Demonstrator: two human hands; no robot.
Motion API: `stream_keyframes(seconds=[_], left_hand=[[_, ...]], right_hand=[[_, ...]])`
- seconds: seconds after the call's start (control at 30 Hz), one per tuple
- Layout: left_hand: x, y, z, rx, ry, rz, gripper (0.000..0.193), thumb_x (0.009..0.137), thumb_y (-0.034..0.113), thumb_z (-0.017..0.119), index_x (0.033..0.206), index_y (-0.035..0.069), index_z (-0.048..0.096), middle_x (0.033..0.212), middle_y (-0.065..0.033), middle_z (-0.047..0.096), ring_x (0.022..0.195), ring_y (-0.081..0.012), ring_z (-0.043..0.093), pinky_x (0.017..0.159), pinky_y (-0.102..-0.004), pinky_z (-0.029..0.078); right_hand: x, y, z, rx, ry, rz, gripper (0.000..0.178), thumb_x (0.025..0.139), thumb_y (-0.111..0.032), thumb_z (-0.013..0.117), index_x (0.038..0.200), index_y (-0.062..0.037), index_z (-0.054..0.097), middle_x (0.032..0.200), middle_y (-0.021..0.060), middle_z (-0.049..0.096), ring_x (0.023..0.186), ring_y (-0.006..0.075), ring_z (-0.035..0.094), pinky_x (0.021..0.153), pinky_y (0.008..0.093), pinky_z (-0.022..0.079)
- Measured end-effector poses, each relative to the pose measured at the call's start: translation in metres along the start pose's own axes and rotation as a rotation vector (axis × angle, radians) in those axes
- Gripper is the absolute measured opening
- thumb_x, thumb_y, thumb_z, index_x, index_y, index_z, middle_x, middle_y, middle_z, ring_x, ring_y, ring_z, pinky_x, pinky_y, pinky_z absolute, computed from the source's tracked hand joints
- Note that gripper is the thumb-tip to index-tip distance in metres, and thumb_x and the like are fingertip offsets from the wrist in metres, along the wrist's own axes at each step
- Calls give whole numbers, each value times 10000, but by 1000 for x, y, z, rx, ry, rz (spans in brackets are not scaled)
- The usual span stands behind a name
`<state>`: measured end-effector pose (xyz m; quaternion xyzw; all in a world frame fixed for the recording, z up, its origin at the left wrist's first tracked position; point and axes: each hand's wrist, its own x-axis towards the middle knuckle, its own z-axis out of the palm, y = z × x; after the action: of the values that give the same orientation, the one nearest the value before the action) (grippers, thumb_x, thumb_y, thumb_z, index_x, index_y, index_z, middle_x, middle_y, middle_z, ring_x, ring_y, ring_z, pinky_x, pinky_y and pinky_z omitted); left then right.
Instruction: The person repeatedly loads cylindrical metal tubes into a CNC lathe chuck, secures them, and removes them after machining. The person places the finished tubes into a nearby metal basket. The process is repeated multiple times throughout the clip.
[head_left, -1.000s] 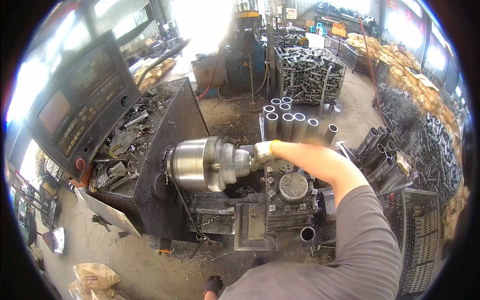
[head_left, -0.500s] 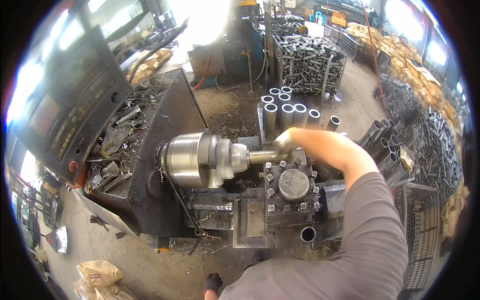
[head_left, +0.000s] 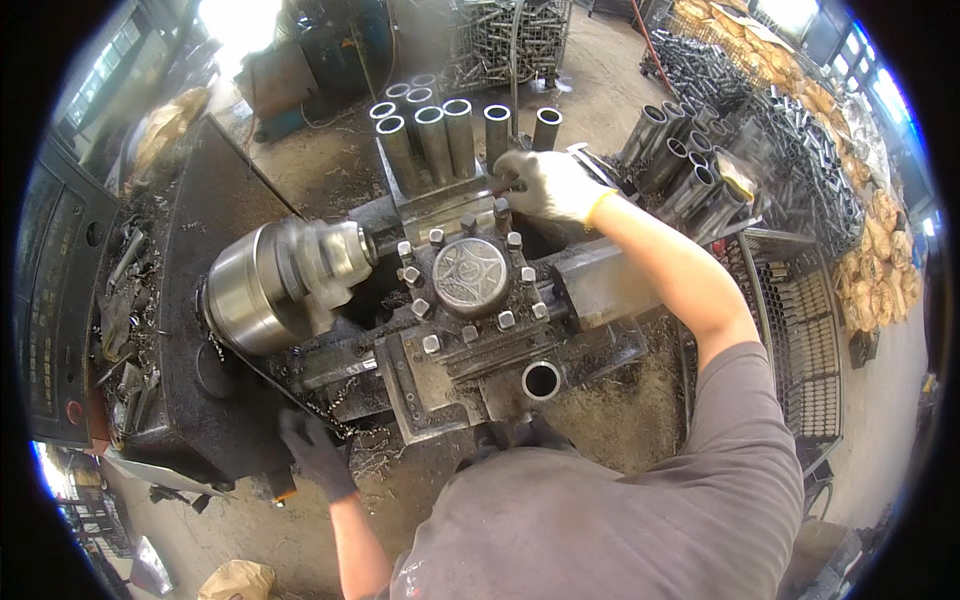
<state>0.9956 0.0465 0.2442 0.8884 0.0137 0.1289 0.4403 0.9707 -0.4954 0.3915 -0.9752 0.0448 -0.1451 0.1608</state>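
Note:
My right hand (head_left: pixel 556 188), in a white glove, is behind the square tool post (head_left: pixel 470 278) of a lathe, close to the upright metal tubes (head_left: pixel 430 140). Its fingers are curled, and what they close on, if anything, is hidden. At the lathe's front left, my left hand (head_left: pixel 318 458) in a dark glove reaches below the chuck (head_left: pixel 255 290), its fingers stretched out and a little blurred. From the chuck jaws (head_left: pixel 335 255) only a short ring-shaped end shows. A short open tube (head_left: pixel 541 381) stands at the front of the carriage.
A caliper-like silvery tool (head_left: pixel 592 160) lies just beyond my right hand. Several leaning tubes (head_left: pixel 690 165) fill the right back. A wire basket (head_left: pixel 795 340) stands at the right. Curly metal chips (head_left: pixel 370 450) hang below the chuck; the control panel (head_left: pixel 60 310) is far left.
My right hand has left the tube that stuck out of the chuck and moved behind the tool post; that long tube no longer shows there. My left hand has risen toward the lathe's front.

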Motion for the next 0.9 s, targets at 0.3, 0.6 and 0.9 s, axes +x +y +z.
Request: stream_keyframes(seconds=[0.3, 0.6, 0.9], left_hand=[[126, -15, 22, -23, -278, -78, 859, 986, 253, 690, 1705, 72, 256, 1578, -207, 569, 1411, -364, 582, 1185, -409, 413], [114, -7, 13, 269, -286, -138, 907, 940, 327, 710, 1713, 159, 268, 1573, -194, 578, 1425, -363, 578, 1171, -439, 438], [114, -26, 18, 323, -270, -114, 905, 957, 374, 669, 1721, 173, 228, 1570, -213, 568, 1397, -405, 584, 1132, -488, 467]], right_hand=[[-163, -90, -52, 217, -368, -390, 444, 843, -294, 813, 1174, -10, 731, 889, 169, 771, 763, 337, 763, 701, 418, 629], [-229, -121, 89, 375, -94, 264, 601, 697, -400, 975, 1157, -95, 736, 1024, 151, 782, 920, 345, 770, 819, 454, 632], [-178, -135, -9, 325, 122, -395, 545, 648, -277, 962, 1060, -41, 695, 979, 141, 766, 851, 309, 763, 740, 407, 636]])
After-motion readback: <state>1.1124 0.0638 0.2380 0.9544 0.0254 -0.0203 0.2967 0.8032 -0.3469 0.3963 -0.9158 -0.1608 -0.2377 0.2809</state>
